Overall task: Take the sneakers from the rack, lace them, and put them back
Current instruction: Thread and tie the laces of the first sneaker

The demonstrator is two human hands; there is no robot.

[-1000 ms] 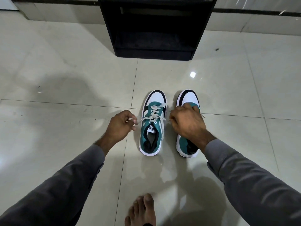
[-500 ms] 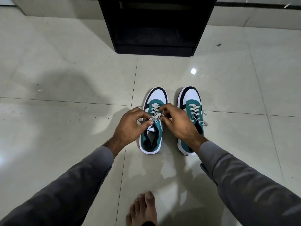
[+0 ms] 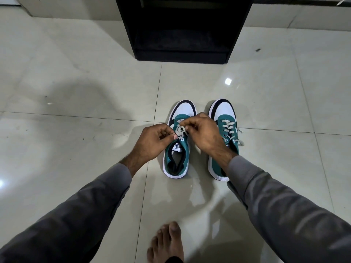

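Note:
Two teal, white and black sneakers stand side by side on the floor, toes pointing at the rack. Over the left sneaker my left hand and my right hand each pinch an end of its grey lace, close together above the tongue. The right sneaker shows its lace threaded through the eyelets, loose ends lying off to its right; my right wrist covers its heel.
A black shoe rack stands against the wall straight ahead, its low shelf dark. Glossy pale floor tiles spread all around. My bare foot rests at the bottom edge, just behind the sneakers.
A second ago my hands were apart, pulling the lace ends sideways. They have since come together over the left sneaker's tongue and now hold the lace bunched between them.

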